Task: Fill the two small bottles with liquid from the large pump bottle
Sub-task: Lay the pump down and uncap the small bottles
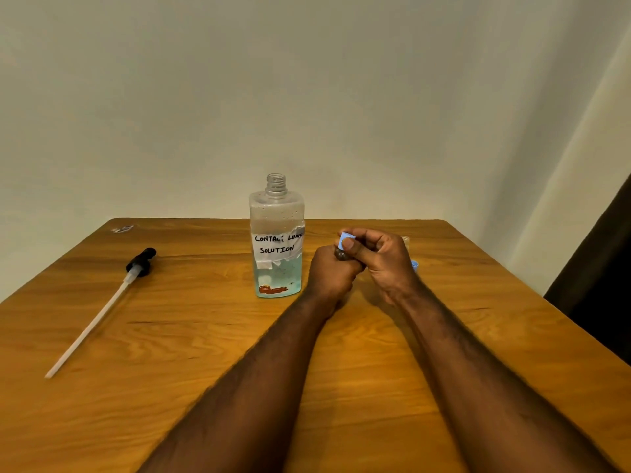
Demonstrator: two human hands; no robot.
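The large clear bottle (276, 240), labelled "contact lens solution", stands uncapped mid-table with pale blue liquid in its lower part. Its black pump head with a long white tube (102, 308) lies flat at the left. My left hand (329, 278) is wrapped round a small bottle, which is almost wholly hidden in the fist. My right hand (382, 261) pinches a light blue cap (346, 240) at that bottle's top. Behind my right hand, the rim of a second small clear bottle (405, 239) peeks out, with another blue cap (414, 264) beside it.
The wooden table (205, 370) runs to a pale wall at the back. A small scrap (122, 229) lies at the far left corner. A dark curtain or chair edge (601, 285) stands off the table's right side.
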